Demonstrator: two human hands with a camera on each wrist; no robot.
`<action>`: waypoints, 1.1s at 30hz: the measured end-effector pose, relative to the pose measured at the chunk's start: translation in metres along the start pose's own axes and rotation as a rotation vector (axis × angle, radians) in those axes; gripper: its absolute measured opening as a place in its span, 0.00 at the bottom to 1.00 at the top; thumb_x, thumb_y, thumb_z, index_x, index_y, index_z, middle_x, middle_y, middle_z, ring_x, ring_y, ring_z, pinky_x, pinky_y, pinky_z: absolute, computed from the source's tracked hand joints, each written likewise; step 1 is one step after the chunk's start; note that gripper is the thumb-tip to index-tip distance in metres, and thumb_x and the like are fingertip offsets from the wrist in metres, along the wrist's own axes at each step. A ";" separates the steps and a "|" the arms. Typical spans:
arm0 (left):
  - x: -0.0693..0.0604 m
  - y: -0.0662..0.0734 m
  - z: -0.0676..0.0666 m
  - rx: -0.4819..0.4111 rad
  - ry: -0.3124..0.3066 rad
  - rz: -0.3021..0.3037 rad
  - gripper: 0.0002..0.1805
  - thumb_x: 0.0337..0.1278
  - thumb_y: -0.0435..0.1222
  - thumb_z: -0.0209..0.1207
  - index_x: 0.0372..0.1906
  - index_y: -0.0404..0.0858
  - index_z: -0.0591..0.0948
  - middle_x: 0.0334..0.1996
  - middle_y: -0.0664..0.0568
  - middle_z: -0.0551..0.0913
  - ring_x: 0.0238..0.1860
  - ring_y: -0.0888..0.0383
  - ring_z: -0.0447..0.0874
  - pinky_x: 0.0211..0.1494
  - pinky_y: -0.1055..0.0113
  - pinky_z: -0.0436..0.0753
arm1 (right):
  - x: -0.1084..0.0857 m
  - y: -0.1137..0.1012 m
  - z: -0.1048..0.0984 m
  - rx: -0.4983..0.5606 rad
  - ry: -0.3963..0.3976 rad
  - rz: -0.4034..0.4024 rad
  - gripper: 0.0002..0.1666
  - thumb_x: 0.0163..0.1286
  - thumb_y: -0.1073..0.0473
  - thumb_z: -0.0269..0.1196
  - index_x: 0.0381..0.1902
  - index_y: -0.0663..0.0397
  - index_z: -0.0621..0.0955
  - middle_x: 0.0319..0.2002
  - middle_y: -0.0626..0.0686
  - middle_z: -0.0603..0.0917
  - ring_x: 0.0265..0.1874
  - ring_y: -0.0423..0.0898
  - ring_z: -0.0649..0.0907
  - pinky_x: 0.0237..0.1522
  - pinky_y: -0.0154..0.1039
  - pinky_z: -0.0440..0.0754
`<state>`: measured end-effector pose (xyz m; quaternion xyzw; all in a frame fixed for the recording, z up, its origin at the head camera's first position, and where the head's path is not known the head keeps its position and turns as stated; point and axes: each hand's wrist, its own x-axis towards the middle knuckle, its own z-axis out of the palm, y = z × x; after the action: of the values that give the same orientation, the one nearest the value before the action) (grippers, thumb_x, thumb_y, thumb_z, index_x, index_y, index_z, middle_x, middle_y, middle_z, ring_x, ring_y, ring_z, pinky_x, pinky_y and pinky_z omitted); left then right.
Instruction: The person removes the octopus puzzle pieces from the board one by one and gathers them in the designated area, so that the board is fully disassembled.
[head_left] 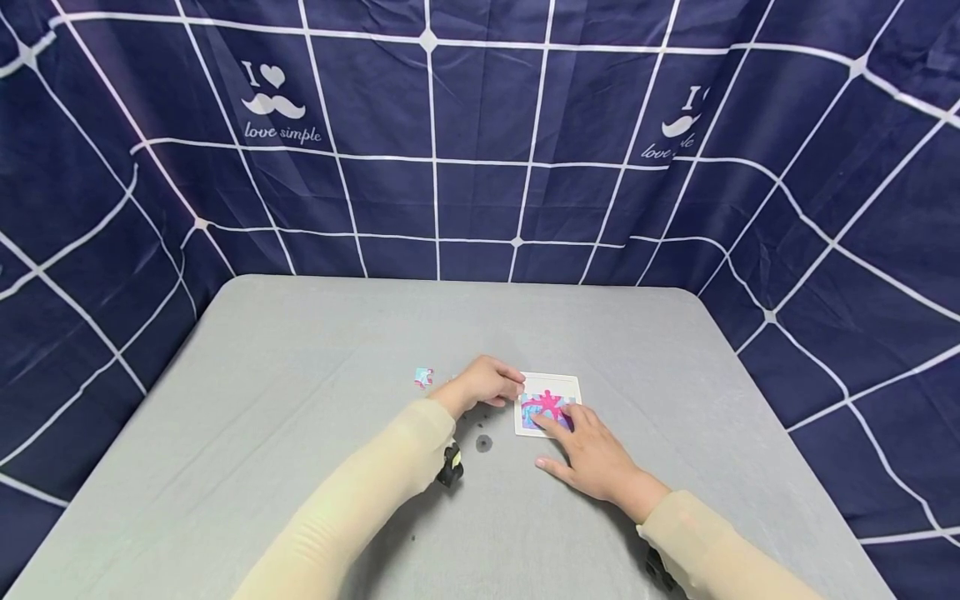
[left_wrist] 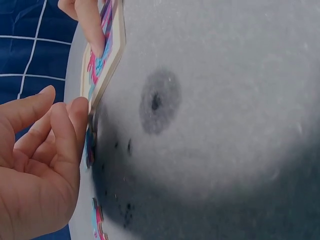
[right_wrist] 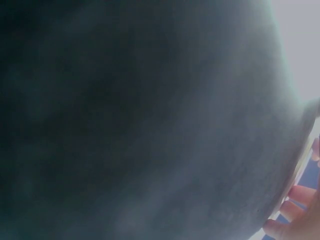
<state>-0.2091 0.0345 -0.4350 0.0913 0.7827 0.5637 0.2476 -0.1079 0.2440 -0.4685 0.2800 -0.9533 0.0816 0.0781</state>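
Note:
A small white puzzle tray (head_left: 547,381) lies on the grey table, its near part filled with blue, purple and pink jigsaw pieces (head_left: 548,403). My left hand (head_left: 483,382) is at the tray's left edge, fingertips touching the rim. In the left wrist view, the thumb of that hand (left_wrist: 40,165) stands apart from the bent fingers, and I see nothing pinched between them. My right hand (head_left: 596,454) rests its fingertips on the pieces in the tray, with the thumb spread out on the table side. The right wrist view shows only part of its fingers (right_wrist: 295,215).
A loose jigsaw piece (head_left: 423,377) lies left of my left hand. Another piece (left_wrist: 89,147), mostly hidden, lies just behind the left fingers. A dark round stain (head_left: 484,443) marks the table (head_left: 337,350) near the tray. Navy gridded curtains (head_left: 480,125) surround the table.

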 end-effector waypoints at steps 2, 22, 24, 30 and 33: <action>0.001 0.000 0.002 0.002 -0.001 -0.007 0.13 0.58 0.30 0.63 0.48 0.32 0.83 0.35 0.46 0.86 0.35 0.58 0.84 0.34 0.68 0.84 | 0.000 0.000 0.000 -0.001 -0.005 0.003 0.37 0.62 0.38 0.64 0.65 0.47 0.73 0.52 0.65 0.68 0.53 0.61 0.70 0.54 0.56 0.72; 0.003 0.005 0.009 0.106 0.031 0.028 0.08 0.57 0.26 0.61 0.41 0.30 0.84 0.31 0.47 0.85 0.32 0.54 0.83 0.32 0.69 0.84 | 0.000 0.000 0.001 0.005 -0.004 -0.009 0.37 0.62 0.39 0.64 0.65 0.48 0.72 0.52 0.65 0.68 0.52 0.60 0.70 0.54 0.56 0.71; 0.002 0.006 0.009 0.103 0.033 0.023 0.08 0.57 0.26 0.61 0.41 0.30 0.84 0.31 0.48 0.84 0.32 0.54 0.82 0.32 0.69 0.84 | 0.000 0.000 0.001 0.006 0.001 -0.011 0.37 0.62 0.39 0.64 0.65 0.48 0.73 0.51 0.65 0.68 0.52 0.60 0.70 0.54 0.56 0.72; 0.001 0.008 0.009 0.073 0.033 0.002 0.08 0.57 0.27 0.61 0.42 0.30 0.84 0.34 0.47 0.85 0.34 0.54 0.83 0.33 0.67 0.84 | 0.000 0.000 0.001 0.014 0.021 -0.022 0.37 0.60 0.40 0.66 0.64 0.49 0.73 0.50 0.65 0.68 0.51 0.60 0.70 0.52 0.56 0.72; 0.001 0.009 0.008 0.055 0.032 0.001 0.09 0.57 0.27 0.61 0.43 0.29 0.84 0.35 0.45 0.85 0.36 0.54 0.83 0.34 0.67 0.85 | 0.000 0.000 0.001 0.020 0.026 -0.023 0.37 0.60 0.40 0.66 0.64 0.49 0.73 0.50 0.65 0.68 0.51 0.60 0.70 0.52 0.56 0.73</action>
<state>-0.2068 0.0448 -0.4290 0.0894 0.8018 0.5434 0.2321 -0.1076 0.2441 -0.4691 0.2904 -0.9482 0.0936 0.0884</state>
